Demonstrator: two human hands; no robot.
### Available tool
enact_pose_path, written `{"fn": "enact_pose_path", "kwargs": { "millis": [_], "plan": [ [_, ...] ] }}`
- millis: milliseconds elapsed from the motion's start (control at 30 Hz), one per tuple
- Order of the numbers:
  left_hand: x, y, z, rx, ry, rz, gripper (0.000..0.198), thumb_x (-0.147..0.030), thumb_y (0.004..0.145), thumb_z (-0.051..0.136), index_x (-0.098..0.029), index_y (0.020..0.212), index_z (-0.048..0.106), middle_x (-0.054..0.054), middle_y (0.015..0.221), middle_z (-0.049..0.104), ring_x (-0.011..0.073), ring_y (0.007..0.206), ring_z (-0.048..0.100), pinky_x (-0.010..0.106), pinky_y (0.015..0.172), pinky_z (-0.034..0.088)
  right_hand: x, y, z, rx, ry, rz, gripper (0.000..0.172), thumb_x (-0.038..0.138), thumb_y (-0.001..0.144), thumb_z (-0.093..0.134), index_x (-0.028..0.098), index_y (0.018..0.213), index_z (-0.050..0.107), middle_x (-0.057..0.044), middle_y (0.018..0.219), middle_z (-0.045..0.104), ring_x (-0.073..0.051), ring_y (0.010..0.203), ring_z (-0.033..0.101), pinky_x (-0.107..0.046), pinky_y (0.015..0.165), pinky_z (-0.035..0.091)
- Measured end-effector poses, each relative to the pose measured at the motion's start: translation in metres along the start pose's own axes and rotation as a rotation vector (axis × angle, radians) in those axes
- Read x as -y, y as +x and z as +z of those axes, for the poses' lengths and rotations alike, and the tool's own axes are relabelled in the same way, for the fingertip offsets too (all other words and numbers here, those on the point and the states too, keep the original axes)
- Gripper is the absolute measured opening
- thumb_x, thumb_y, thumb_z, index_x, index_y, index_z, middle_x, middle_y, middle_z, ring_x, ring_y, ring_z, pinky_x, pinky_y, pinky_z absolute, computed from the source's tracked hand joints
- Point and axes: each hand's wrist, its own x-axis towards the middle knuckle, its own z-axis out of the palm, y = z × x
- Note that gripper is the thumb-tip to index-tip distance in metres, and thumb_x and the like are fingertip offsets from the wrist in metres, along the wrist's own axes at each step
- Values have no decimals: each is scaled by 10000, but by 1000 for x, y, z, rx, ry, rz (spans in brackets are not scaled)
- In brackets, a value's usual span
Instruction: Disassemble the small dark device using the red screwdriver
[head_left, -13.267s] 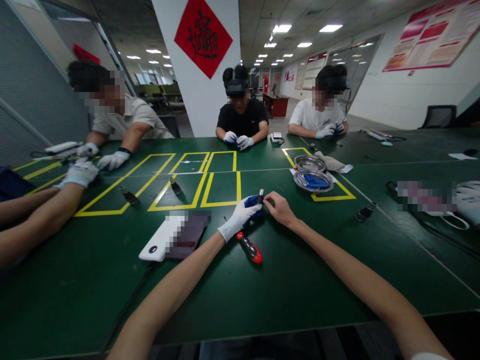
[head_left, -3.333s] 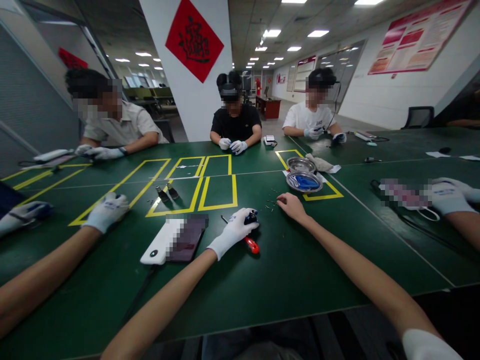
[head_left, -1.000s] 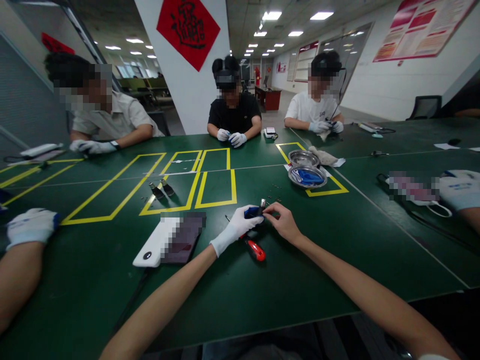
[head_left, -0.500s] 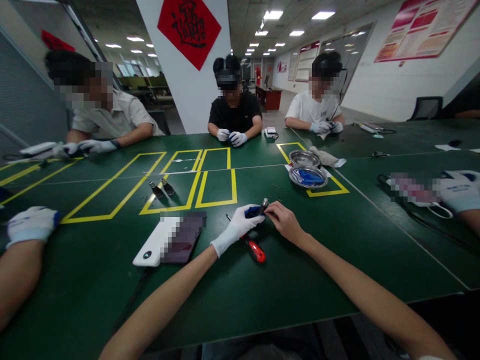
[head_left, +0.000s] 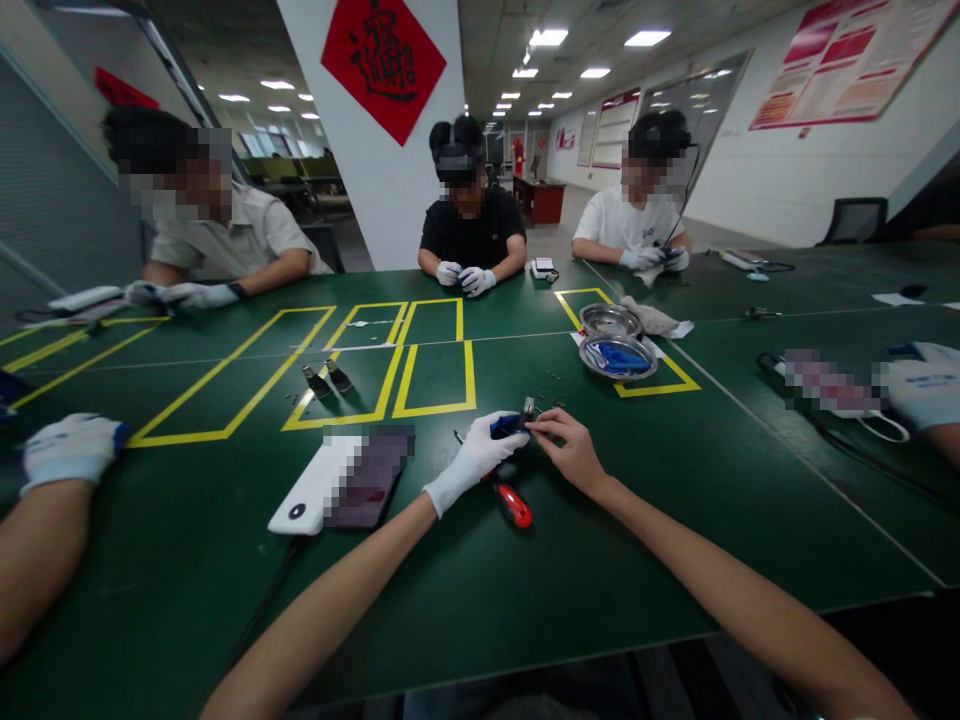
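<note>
My left hand (head_left: 480, 447), in a white glove with blue on the palm side, is closed around a small black connector with a silver metal end (head_left: 529, 408). My right hand (head_left: 568, 445) is bare. Its thumb and fingertips are pinched together against the connector's right side; whatever is between them is too small to make out. Beneath my left hand lies a screwdriver with a red and black handle (head_left: 515, 506), its shaft partly hidden by the glove. Tiny metal pieces (head_left: 555, 378) are scattered on the table just beyond my right hand.
Two similar black connectors (head_left: 338, 377) stand on the green table (head_left: 637, 600) at left. Nearer are a white device (head_left: 304, 500) and a dark phone-like slab (head_left: 371, 490). Metal bowls (head_left: 619, 375) sit to the right, one holding blue-and-white items. Co-workers' gloved hands (head_left: 71, 450) rest around the table.
The view has shifted slightly. My right fingertips have moved a little at the connector's side, while my left hand keeps its hold.
</note>
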Motion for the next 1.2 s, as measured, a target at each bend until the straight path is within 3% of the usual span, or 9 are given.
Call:
{"fn": "enact_pose_path", "kwargs": {
  "millis": [133,400,533,700,833,1000,1200],
  "plan": [
    [3,3,0,-21,-61,-10,372,-261,698,695,-98,1028,635,101,984,679,175,829,624,312,809,487,-1,-1,0,16,-76,-64,255,225,875,536,244,1088,674,-67,1011,596,-191,904,584,-341,781,512],
    [2,1,-2,33,-108,42,413,-298,737,677,-105,1096,611,110,1058,661,187,906,618,323,855,478,3,0,-1,65,-96,-71,259,240,879,523,246,1094,666,-65,1046,579,-178,900,587,-319,758,510],
    [0,3,-4,-6,-107,-18,442,-309,724,696,-126,1115,601,110,1069,659,200,924,621,337,852,489,-2,5,-8,-57,-38,35,261,251,895,485,217,1107,633,-64,1010,611,-176,870,598,-292,684,508],
    [-3,4,-8,-10,-289,-153,444,-355,736,695,-143,1107,574,112,1039,650,193,882,639,360,819,512,-35,24,-32,-193,-213,146,249,293,872,511,175,1051,639,-74,942,645,-197,819,604,-338,730,498],
    [-2,4,-12,-3,-438,-235,431,-414,748,679,-155,1066,547,100,976,640,185,790,653,345,706,542,-65,43,-47,-66,-401,202,200,285,834,554,180,942,687,-62,882,653,-190,769,600,-335,722,485],
    [3,6,-16,-13,-488,-266,452,-416,734,689,-159,1071,531,101,929,634,179,722,650,291,564,530,-81,64,-45,120,-519,236,153,271,797,605,195,870,715,-65,872,665,-190,790,609,-302,711,465],
    [8,9,-16,-26,-502,-247,423,-379,718,710,-158,1034,537,67,854,628,158,693,645,314,628,542,-82,76,-37,179,-686,267,92,300,758,666,222,743,712,-57,809,673,-201,728,610,-291,610,455]
  ]
}}
